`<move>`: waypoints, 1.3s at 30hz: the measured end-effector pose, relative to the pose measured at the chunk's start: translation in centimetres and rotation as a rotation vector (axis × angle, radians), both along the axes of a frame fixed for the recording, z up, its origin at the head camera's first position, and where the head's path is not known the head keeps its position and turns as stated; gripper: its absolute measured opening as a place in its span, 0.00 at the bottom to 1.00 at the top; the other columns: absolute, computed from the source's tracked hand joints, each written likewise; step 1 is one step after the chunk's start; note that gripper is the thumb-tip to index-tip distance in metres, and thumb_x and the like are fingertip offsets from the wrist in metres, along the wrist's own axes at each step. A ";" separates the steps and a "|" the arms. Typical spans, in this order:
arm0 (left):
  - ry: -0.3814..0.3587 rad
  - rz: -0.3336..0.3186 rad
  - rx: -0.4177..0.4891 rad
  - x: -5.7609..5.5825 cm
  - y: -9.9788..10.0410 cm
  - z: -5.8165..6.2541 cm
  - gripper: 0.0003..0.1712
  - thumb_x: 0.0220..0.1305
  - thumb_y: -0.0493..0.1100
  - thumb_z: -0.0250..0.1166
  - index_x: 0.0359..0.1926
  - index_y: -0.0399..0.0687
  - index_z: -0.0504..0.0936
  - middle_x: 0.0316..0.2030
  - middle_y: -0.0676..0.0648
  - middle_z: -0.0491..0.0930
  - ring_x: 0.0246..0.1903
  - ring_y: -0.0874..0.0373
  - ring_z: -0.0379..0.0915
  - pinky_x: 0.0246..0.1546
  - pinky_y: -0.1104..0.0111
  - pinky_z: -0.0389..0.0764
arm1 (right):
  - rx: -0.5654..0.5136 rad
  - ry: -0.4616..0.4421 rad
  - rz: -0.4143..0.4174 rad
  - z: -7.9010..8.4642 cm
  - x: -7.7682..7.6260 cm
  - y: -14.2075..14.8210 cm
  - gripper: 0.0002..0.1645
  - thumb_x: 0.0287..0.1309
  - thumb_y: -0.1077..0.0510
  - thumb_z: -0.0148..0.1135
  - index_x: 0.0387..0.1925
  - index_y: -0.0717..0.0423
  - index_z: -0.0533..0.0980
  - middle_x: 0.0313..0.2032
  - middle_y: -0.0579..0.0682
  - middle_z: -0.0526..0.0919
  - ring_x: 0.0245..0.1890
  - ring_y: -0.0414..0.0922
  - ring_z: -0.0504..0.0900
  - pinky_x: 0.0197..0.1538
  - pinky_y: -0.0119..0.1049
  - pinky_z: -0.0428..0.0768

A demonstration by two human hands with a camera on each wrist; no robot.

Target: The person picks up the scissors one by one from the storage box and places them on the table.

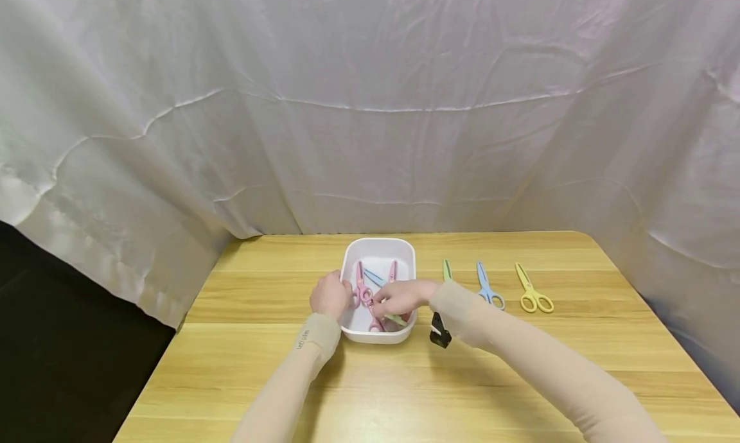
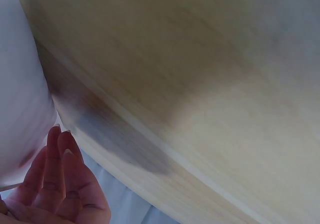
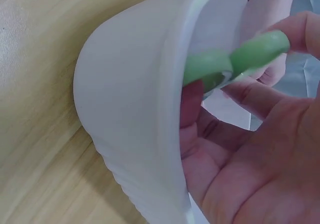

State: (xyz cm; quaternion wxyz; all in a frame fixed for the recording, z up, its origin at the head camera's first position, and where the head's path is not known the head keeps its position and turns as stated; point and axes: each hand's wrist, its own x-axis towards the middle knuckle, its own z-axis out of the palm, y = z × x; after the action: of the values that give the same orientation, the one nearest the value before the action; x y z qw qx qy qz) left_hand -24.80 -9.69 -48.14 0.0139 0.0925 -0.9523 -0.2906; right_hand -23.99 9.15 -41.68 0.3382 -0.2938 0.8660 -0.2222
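Green-handled scissors (image 3: 257,53) held at the white tray (image 1: 378,338)

From my end of the feeds, the right hand (image 1: 399,295) had hold of the green-handled scissors, its thumb against one loop. The right wrist view gave me the best look at them: two rounded loops in a soft leaf green, smooth and faintly shiny, a little blurred, side by side at the rim of the tray. I could not make out their blades there. In the head view only a pale green sliver showed below the fingers, inside the tray's near right part.

The left hand (image 1: 331,295) gripped the opposite wall of the tray, fingers lying along the outside and thumb at the rim.

The tray itself was plain white, with rounded corners. Toward its left wall I saw pink scissors (image 1: 366,295), blades pointing away from the person. A pink blade (image 1: 393,269) stuck out beyond the right hand, and more pink handles (image 1: 376,326) lay just under its fingers, partly hidden. A slim blue piece (image 1: 375,277) lay slantwise between the pink ones.

Right of the tray, on the wood-grain table (image 1: 462,391), I had three pairs in a row: green scissors (image 1: 448,271), partly covered by the right arm, then blue scissors (image 1: 484,281), then yellow scissors (image 1: 527,285). A pale grey curtain (image 1: 370,109) hung behind.
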 end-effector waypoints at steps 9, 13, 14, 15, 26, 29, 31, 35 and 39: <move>0.006 0.001 0.012 0.0 0.0 0.0 0.18 0.69 0.45 0.58 0.55 0.44 0.83 0.43 0.39 0.88 0.38 0.44 0.85 0.40 0.52 0.85 | -0.081 0.125 -0.001 -0.4 0.4 0.7 0.08 0.64 0.54 0.57 0.28 0.49 0.74 0.27 0.45 0.77 0.25 0.37 0.73 0.31 0.28 0.75; 0.002 -0.002 0.006 0.0 0.0 -0.1 0.19 0.69 0.46 0.57 0.56 0.45 0.82 0.46 0.39 0.88 0.40 0.43 0.85 0.41 0.51 0.85 | -0.119 0.183 -0.003 -0.8 0.7 0.9 0.08 0.62 0.57 0.58 0.27 0.49 0.73 0.26 0.41 0.76 0.26 0.36 0.73 0.32 0.28 0.76; 0.002 -0.002 0.004 0.0 0.0 -0.1 0.19 0.69 0.46 0.57 0.57 0.45 0.82 0.46 0.39 0.87 0.41 0.43 0.85 0.41 0.51 0.85 | -0.131 0.186 -0.010 -0.8 0.8 1.0 0.07 0.62 0.57 0.58 0.27 0.49 0.73 0.26 0.41 0.76 0.26 0.36 0.73 0.32 0.28 0.75; 0.002 -0.002 0.003 0.0 0.0 -0.1 0.19 0.70 0.46 0.57 0.57 0.45 0.82 0.47 0.39 0.87 0.41 0.43 0.85 0.42 0.51 0.85 | -0.147 0.187 -0.017 -0.9 0.8 1.1 0.07 0.61 0.58 0.58 0.27 0.49 0.74 0.27 0.42 0.76 0.26 0.36 0.73 0.32 0.28 0.76; 0.017 0.000 -0.001 -0.1 0.1 -0.3 0.19 0.69 0.45 0.58 0.56 0.45 0.83 0.45 0.39 0.88 0.40 0.43 0.85 0.40 0.51 0.85 | -0.299 0.169 -0.147 -1.7 1.3 2.0 0.06 0.65 0.60 0.57 0.32 0.57 0.77 0.31 0.48 0.83 0.29 0.38 0.80 0.39 0.30 0.81; 0.022 -0.003 -0.001 -0.1 0.1 -0.2 0.18 0.69 0.45 0.58 0.55 0.45 0.83 0.45 0.39 0.88 0.39 0.43 0.85 0.39 0.51 0.85 | -0.327 0.184 -0.193 -2.1 1.5 2.1 0.07 0.66 0.60 0.57 0.35 0.60 0.78 0.31 0.50 0.83 0.29 0.39 0.80 0.40 0.32 0.80; 0.024 -0.004 0.000 -0.1 0.1 -0.2 0.18 0.69 0.45 0.58 0.55 0.44 0.83 0.45 0.39 0.88 0.39 0.43 0.85 0.39 0.51 0.85 | -0.353 0.185 -0.230 -2.4 1.6 2.3 0.08 0.66 0.60 0.57 0.37 0.61 0.78 0.31 0.49 0.83 0.29 0.39 0.78 0.38 0.32 0.78; 0.023 -0.003 0.001 -0.1 0.1 -0.2 0.19 0.69 0.45 0.57 0.55 0.43 0.83 0.45 0.38 0.88 0.40 0.43 0.85 0.40 0.51 0.85 | -0.423 0.176 -0.297 -3.0 1.8 2.7 0.09 0.67 0.59 0.56 0.38 0.62 0.78 0.34 0.50 0.81 0.32 0.41 0.74 0.35 0.32 0.76; 0.019 -0.002 0.000 -0.1 0.0 -0.2 0.19 0.69 0.45 0.57 0.55 0.43 0.83 0.45 0.38 0.88 0.40 0.42 0.85 0.41 0.51 0.85 | -0.482 0.185 -0.350 -3.7 2.0 2.9 0.10 0.67 0.59 0.56 0.40 0.63 0.78 0.37 0.51 0.81 0.33 0.41 0.74 0.37 0.32 0.76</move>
State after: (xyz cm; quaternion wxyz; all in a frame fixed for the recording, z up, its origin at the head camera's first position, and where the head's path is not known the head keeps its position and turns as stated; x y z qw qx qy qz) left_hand -24.88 -9.64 -48.34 0.0229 0.0889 -0.9521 -0.2916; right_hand -21.99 12.10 -45.33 0.1350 -0.2307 0.8530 -0.4482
